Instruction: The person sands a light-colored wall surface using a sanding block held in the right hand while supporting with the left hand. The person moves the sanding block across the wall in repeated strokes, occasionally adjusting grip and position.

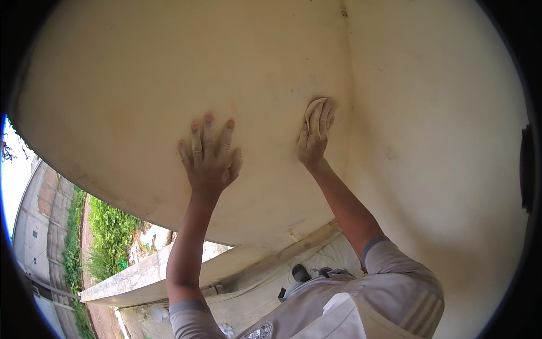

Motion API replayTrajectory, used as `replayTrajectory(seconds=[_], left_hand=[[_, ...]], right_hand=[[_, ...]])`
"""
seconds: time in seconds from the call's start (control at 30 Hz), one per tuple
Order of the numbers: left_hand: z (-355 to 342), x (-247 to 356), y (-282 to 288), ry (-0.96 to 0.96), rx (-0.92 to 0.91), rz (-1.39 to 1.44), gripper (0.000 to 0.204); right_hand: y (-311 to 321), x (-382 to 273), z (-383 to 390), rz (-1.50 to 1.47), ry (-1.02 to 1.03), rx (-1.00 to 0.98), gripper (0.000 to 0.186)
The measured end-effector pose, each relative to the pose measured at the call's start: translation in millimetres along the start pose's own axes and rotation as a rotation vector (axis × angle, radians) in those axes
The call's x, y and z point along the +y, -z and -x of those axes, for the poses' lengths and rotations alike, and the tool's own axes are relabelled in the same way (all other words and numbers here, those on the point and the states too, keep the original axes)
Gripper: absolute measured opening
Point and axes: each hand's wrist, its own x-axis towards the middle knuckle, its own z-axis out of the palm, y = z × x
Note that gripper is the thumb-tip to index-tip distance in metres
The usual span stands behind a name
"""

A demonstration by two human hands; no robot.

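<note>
My left hand [208,158] lies flat on a beige plastered wall [259,73], fingers spread and nothing under them that I can see. The fingers are coated with pale dust. To its right and a little higher, my right hand [314,135] presses a round, pale sheet, which looks like a sandpaper disc [313,106], against the same wall. Its fingers cover most of the disc, so only the curved upper left edge shows. This hand is dusty too, and it is close to the inner corner where two walls meet.
A second beige wall [435,124] rises on the right, with a dark fitting [526,169] at its far edge. Below left, a pale ledge [130,282] borders an opening onto green plants [113,231] and a grey building [48,209]. My shoe [300,273] stands on the light floor.
</note>
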Motion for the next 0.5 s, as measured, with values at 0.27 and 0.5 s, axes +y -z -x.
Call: replayTrajectory(seconds=[0.27, 0.5], left_hand=[[-9, 10, 0, 0.013, 0.028, 0.033, 0.062], [-4, 3, -1, -0.004, 0.009, 0.022, 0.063]], right_hand=[[5, 24, 41, 0.124, 0.196, -0.159, 0.062], [14, 0, -114, 0.018, 0.015, 0.033, 0.064]])
